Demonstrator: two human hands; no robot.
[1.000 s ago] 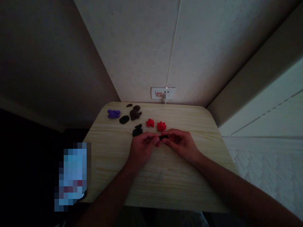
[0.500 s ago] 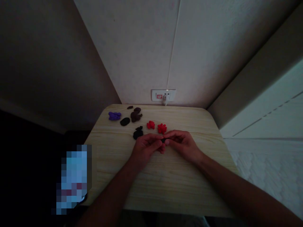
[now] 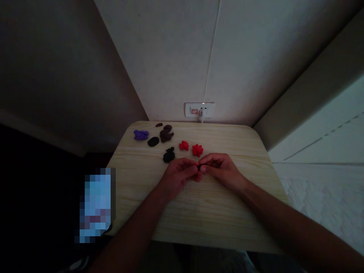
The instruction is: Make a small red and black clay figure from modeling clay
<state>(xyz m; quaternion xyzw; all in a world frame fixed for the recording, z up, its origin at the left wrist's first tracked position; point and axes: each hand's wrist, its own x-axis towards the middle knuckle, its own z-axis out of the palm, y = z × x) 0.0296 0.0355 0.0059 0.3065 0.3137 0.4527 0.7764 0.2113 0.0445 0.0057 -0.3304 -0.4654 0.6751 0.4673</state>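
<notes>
Over the middle of the table, my left hand (image 3: 180, 174) and my right hand (image 3: 223, 170) meet fingertip to fingertip. Between them they pinch a small black piece of modelling clay (image 3: 198, 167), mostly hidden by the fingers. Just beyond the left hand lies a black clay lump (image 3: 168, 156) with a smaller bit at its top. Two red knobbly clay shapes sit past the fingertips: a smaller one (image 3: 184, 145) and a rounder, many-bumped one (image 3: 197, 150).
Farther back left are a purple clay piece (image 3: 141, 135), a flat black oval (image 3: 153, 141), a dark brown clay figure (image 3: 166, 134) and a small brown bit (image 3: 159, 124). A wall socket (image 3: 199, 110) with a plug is behind the wooden table (image 3: 227, 223). A blurred-out screen (image 3: 96, 204) is at left.
The view has shifted slightly, so everything sits a little higher and to the right. Both hands still pinch the black clay, with its visible part now smaller.
</notes>
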